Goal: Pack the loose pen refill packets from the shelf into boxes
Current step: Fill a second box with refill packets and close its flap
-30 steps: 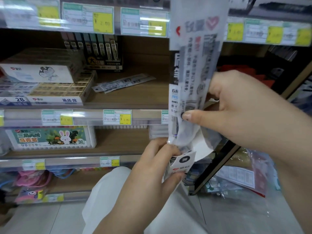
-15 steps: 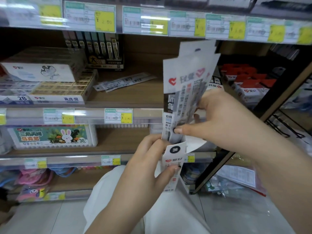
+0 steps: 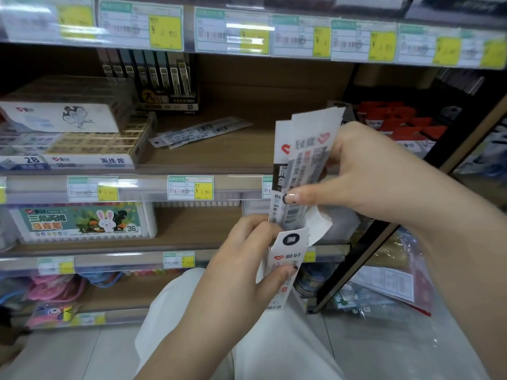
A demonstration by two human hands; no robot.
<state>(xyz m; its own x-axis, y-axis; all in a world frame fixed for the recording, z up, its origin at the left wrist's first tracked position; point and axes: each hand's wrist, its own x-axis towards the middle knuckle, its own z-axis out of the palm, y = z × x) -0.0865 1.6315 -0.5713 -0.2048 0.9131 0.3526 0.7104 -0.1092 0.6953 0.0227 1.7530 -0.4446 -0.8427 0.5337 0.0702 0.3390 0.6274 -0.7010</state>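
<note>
Since the earlier frames the bundle of refill packets (image 3: pixel 304 165) had come down from high in front of the price labels to sit lower, its bottom end now deeper in the mouth of the narrow box (image 3: pixel 286 266).

The box was a slim white carton with a black round mark and a red logo, held upright and slightly tilted, its top flap (image 3: pixel 318 229) folded open to the right. The packets stood in it with most of their length still sticking out above the opening.

The left hand (image 3: pixel 247 272) gripped the box: the thumb pressed on its printed front face, the other fingers curled round behind it. The right hand (image 3: pixel 365 176) pinched the packets just above the box mouth, the thumb laid across their front and the fingers wrapped behind, so the bundle was clamped between them.

On the wooden shelf (image 3: pixel 219 154) behind, two more loose refill packets (image 3: pixel 200 131) lay flat, well apart from both hands. To their left sat an open carton of erasers (image 3: pixel 96 144) packed in rows, with a white flat box (image 3: pixel 60 116) stacked on top. A dark display box of lead tubes (image 3: pixel 162 80) stood upright at the back. One shelf lower was a marker set box with a rabbit (image 3: pixel 82 222).
</note>
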